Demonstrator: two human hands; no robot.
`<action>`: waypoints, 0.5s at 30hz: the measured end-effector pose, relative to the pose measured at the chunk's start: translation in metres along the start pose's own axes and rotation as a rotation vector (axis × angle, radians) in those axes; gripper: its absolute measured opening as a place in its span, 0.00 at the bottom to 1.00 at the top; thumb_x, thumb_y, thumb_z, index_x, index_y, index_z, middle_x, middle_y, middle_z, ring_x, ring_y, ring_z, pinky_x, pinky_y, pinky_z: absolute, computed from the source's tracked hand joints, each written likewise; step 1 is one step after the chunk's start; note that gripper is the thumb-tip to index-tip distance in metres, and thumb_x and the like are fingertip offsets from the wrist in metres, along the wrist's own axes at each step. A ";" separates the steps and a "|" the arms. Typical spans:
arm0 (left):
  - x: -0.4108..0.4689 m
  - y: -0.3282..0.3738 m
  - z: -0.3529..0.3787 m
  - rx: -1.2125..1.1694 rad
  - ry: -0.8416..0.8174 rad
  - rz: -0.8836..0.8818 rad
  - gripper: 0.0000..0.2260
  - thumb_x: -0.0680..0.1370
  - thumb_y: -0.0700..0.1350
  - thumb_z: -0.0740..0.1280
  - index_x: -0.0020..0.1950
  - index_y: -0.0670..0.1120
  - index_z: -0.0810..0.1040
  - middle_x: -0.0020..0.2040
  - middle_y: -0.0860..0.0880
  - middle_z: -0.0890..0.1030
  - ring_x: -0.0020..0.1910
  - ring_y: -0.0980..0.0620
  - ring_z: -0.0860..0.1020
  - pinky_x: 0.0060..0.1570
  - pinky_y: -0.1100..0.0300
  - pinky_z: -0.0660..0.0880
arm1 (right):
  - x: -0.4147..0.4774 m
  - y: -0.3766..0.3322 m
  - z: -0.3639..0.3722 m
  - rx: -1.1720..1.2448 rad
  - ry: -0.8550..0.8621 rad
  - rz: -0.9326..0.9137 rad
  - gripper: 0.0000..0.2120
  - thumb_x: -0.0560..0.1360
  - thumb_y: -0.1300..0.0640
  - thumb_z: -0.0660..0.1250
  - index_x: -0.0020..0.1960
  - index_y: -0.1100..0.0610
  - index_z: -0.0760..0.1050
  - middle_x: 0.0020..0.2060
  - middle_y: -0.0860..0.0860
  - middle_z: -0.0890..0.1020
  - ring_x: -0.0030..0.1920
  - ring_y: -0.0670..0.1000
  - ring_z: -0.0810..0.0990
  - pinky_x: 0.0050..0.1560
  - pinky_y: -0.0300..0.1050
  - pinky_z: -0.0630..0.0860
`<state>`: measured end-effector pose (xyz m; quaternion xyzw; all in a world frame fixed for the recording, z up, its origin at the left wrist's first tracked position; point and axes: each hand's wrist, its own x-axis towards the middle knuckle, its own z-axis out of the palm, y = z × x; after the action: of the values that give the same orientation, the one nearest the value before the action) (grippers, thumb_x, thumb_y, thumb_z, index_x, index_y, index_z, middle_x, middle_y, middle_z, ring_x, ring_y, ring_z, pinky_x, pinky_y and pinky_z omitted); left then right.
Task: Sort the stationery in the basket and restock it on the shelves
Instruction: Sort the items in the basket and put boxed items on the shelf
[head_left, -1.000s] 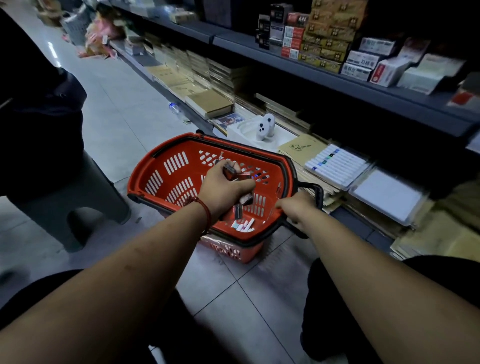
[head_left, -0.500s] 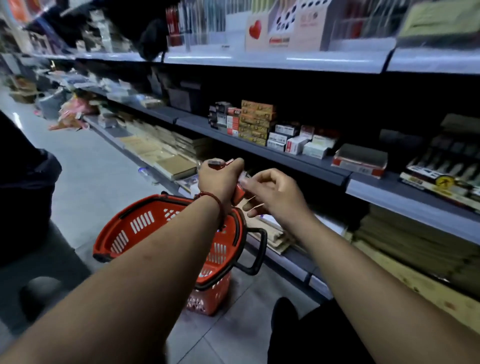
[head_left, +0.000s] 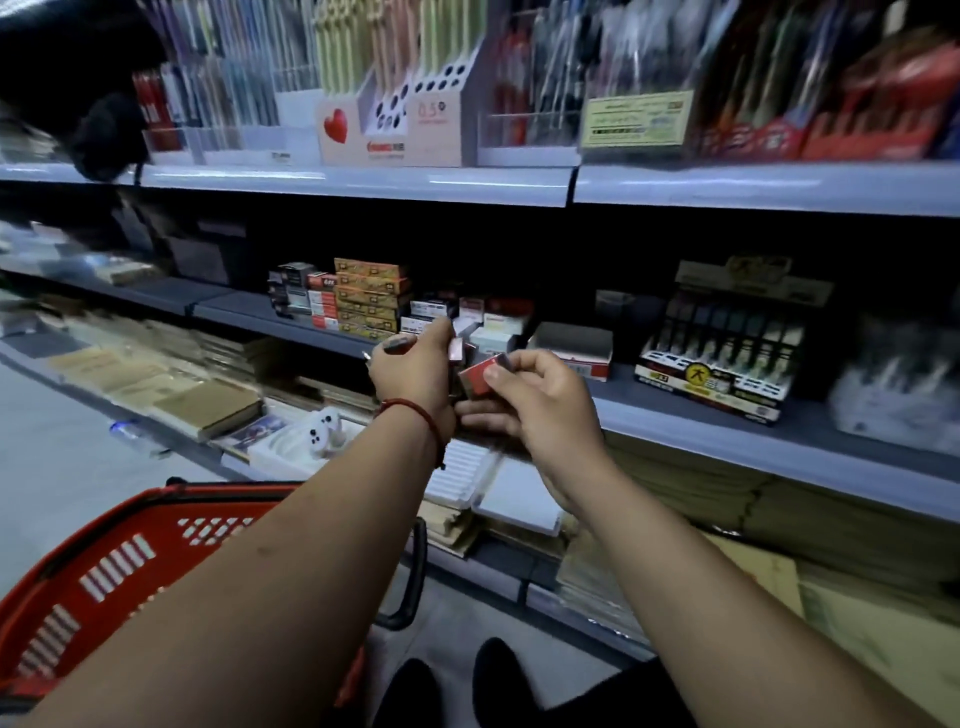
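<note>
My left hand (head_left: 415, 371) is raised in front of the middle shelf (head_left: 675, 415) and grips a bunch of small stationery items, among them a dark pen-like piece and small boxes. My right hand (head_left: 535, 410) is right beside it and pinches one small red box (head_left: 478, 376) between thumb and fingers. The red basket (head_left: 119, 561) sits on the floor at the lower left, under my left forearm; its contents are hidden.
Stacks of small boxes (head_left: 363, 301) stand on the middle shelf behind my hands. A display of pens (head_left: 717, 358) sits to the right. Pen racks (head_left: 395, 78) fill the top shelf. Notebooks and paper pads (head_left: 208, 405) lie on the bottom shelf. My shoes (head_left: 452, 686) are on the floor.
My view has tilted up from the basket to the shelves. Both hands rose from the basket to the middle shelf, and my right hand now pinches a red box from the bunch.
</note>
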<state>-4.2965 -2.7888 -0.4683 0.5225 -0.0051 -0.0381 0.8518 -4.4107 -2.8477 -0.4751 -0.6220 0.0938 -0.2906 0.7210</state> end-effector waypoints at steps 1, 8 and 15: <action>0.001 -0.005 0.006 0.006 -0.002 -0.004 0.19 0.65 0.46 0.77 0.51 0.42 0.77 0.47 0.40 0.84 0.44 0.42 0.85 0.41 0.45 0.83 | 0.004 0.000 -0.007 0.047 0.010 0.007 0.02 0.82 0.64 0.64 0.50 0.61 0.72 0.45 0.63 0.85 0.39 0.59 0.86 0.43 0.50 0.85; 0.008 -0.039 0.051 0.024 -0.167 0.033 0.14 0.66 0.44 0.75 0.44 0.49 0.73 0.39 0.44 0.79 0.34 0.47 0.75 0.29 0.57 0.72 | 0.044 0.014 -0.060 0.054 0.181 0.009 0.05 0.82 0.63 0.65 0.56 0.64 0.73 0.44 0.60 0.85 0.40 0.60 0.86 0.44 0.51 0.85; 0.040 -0.083 0.073 0.041 -0.290 0.011 0.13 0.73 0.39 0.74 0.46 0.52 0.71 0.33 0.51 0.78 0.29 0.52 0.77 0.25 0.61 0.69 | 0.089 0.053 -0.113 -0.268 0.335 0.020 0.08 0.79 0.60 0.70 0.57 0.58 0.75 0.41 0.56 0.86 0.38 0.53 0.86 0.44 0.46 0.84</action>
<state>-4.2649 -2.8938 -0.5103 0.5287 -0.1319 -0.1083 0.8314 -4.3778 -2.9877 -0.5293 -0.6545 0.2564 -0.3676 0.6089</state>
